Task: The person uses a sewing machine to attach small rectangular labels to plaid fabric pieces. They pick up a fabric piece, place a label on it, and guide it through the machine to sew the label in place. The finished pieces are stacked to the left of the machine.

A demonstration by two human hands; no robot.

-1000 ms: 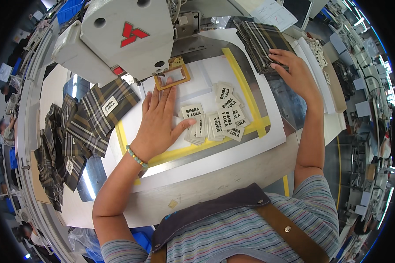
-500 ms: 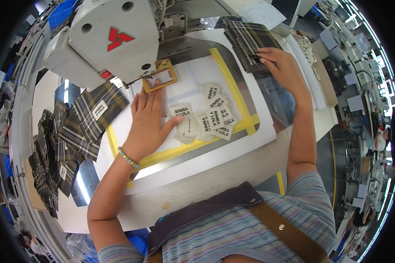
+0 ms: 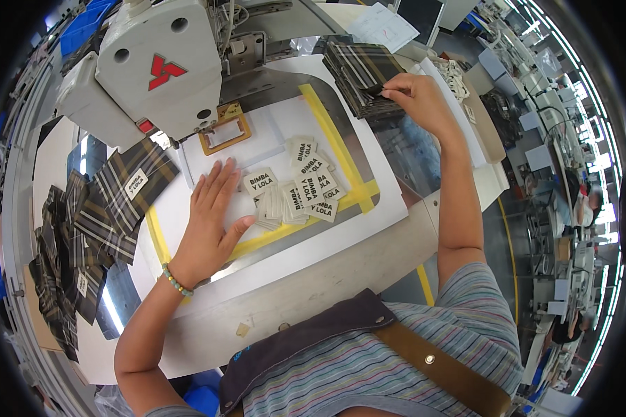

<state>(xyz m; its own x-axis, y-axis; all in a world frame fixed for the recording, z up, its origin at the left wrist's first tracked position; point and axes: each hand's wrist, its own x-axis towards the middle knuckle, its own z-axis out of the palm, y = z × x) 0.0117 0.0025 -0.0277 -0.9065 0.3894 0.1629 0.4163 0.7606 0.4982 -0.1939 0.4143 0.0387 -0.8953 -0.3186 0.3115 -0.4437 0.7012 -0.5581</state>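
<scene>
My left hand (image 3: 212,219) lies flat with fingers spread on the white work surface (image 3: 261,135), just left of a loose pile of cream fabric labels (image 3: 275,203) with dark print. My right hand (image 3: 424,104) pinches the corner of the top plaid fabric piece (image 3: 373,90), lifting that corner off a neat stack of plaid pieces (image 3: 348,66) at the far right. Beyond my left fingertips sits a yellow-brown rectangular clamp frame (image 3: 224,135), under the white head of a sewing machine (image 3: 160,76).
Plaid pieces bearing labels (image 3: 118,187) lie in a heap at the left. Yellow tape (image 3: 337,149) edges the white work surface. Papers (image 3: 384,28) lie behind the stack, and a cardboard box (image 3: 487,128) stands to its right. Blue bins (image 3: 83,31) are at the far left.
My left hand has drawn back from the clamp frame toward me, still flat. My right hand stays at the stack, now with a fabric corner raised in its fingers. The whole view has shifted slightly.
</scene>
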